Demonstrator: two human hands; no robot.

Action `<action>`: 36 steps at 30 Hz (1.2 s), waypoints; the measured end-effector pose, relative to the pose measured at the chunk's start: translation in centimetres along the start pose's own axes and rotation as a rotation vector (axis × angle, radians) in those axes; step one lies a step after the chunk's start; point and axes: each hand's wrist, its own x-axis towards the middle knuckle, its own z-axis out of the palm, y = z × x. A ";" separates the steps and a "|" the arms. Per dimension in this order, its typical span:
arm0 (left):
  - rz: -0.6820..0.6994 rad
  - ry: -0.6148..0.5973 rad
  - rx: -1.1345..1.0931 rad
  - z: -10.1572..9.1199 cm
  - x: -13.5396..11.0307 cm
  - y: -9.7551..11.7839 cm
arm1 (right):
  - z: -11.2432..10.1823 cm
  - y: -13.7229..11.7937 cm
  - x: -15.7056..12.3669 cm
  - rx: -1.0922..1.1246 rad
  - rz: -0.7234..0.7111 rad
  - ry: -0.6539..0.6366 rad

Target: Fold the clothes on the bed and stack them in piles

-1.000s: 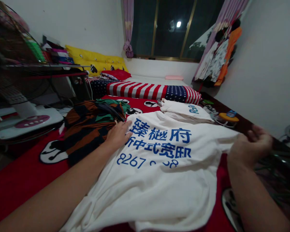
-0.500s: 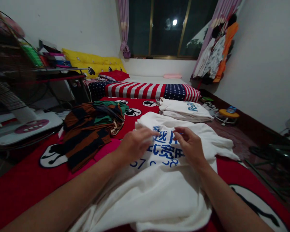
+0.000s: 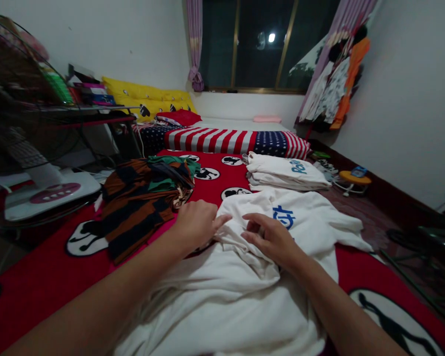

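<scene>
A white T-shirt [image 3: 222, 291] with blue print lies spread and rumpled before me, its middle bunched into folds that cover most of the lettering. My left hand [image 3: 196, 225] is at the shirt's left edge, fingers curled down on the cloth and thumb pointing right; its fingertips are partly hidden. Just over the folds, my right hand [image 3: 272, 240] has bent fingers, with a gap between thumb and forefinger and no cloth visible in it. Beyond the shirt is a stack of folded white shirts [image 3: 282, 173]. Brown-and-black striped clothing [image 3: 137, 212] lies in a heap at left.
Everything rests on a red blanket [image 3: 33, 282] with round white patches. A white fan base [image 3: 52, 193] stands at the left beside a cluttered desk. A bed with a striped, starred cover [image 3: 215, 140] is at the back. An orange stool [image 3: 355, 179] stands at right.
The shirt's front has been gathered into folds, and most of its blue print is now covered. My left hand moved slightly left and down; my right hand came down and left.
</scene>
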 end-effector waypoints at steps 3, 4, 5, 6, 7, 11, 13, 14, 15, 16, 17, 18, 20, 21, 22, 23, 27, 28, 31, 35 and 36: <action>-0.032 -0.129 -0.055 0.7 0.8 -1.5 | 0.0 -0.3 -0.1 -0.080 0.037 -0.011; -0.010 -0.155 -0.101 1.1 0.9 -1.8 | -0.1 -0.5 -0.1 -0.100 0.050 -0.009; 0.022 -0.173 -0.156 1.6 1.0 -2.0 | -0.3 -0.8 -0.2 -0.118 0.062 -0.008; 0.058 -0.183 -0.222 2.0 1.0 -2.1 | -0.5 -1.2 -0.3 -0.131 0.070 -0.012; 0.093 -0.191 -0.302 2.3 0.9 -2.1 | -0.6 -1.6 -0.4 -0.140 0.075 -0.026; 0.093 -0.252 -0.829 2.4 1.2 -1.5 | -1.0 -3.2 -0.8 -0.162 0.023 -0.134; 0.021 -0.180 -1.165 1.9 1.6 -1.3 | -1.0 -3.5 -0.8 -0.078 0.010 -0.093; -0.013 -0.089 -1.324 1.5 1.9 -1.4 | -1.1 -3.5 -0.7 0.008 0.022 -0.042; -0.042 0.031 -1.468 1.1 2.3 -1.7 | -1.2 -3.3 -0.5 0.104 0.045 0.019; -0.074 0.162 -1.594 0.8 2.8 -2.2 | -1.4 -3.0 -0.3 0.189 0.071 0.084; -0.113 0.284 -1.697 0.4 3.3 -2.9 | -1.6 -2.6 -0.2 0.242 0.096 0.145; -0.162 0.393 -1.774 0.1 3.8 -3.8 | -1.8 -2.1 0.0 0.256 0.119 0.195; -0.287 0.530 -1.846 -0.2 4.7 -5.8 | -2.1 -0.9 0.3 0.192 0.164 0.266; -0.351 0.548 -1.851 -0.2 5.0 -6.7 | -2.2 -0.4 0.4 0.139 0.190 0.277; -0.402 0.536 -1.843 -0.1 5.3 -7.6 | -2.2 0.0 0.4 0.087 0.212 0.271; -0.437 0.501 -1.824 0.1 5.4 -8.2 | -2.2 0.2 0.4 0.047 0.229 0.243; -0.378 0.278 -1.521 1.9 5.2 -9.2 | -2.0 -1.0 -0.2 0.038 0.188 -0.021; -0.311 0.240 -1.349 2.3 5.0 -9.2 | -1.9 -1.7 -0.4 0.070 0.152 -0.131; -0.148 0.225 -0.687 2.4 4.5 -8.7 | -1.3 -3.9 -1.4 0.108 0.016 -0.458; -0.156 0.299 -0.110 -0.1 3.3 -7.3 | 0.1 -5.2 -2.1 -0.068 -0.133 -0.510; -0.154 0.254 -0.064 -0.8 2.9 -6.9 | 0.5 -5.2 -2.1 -0.089 -0.156 -0.504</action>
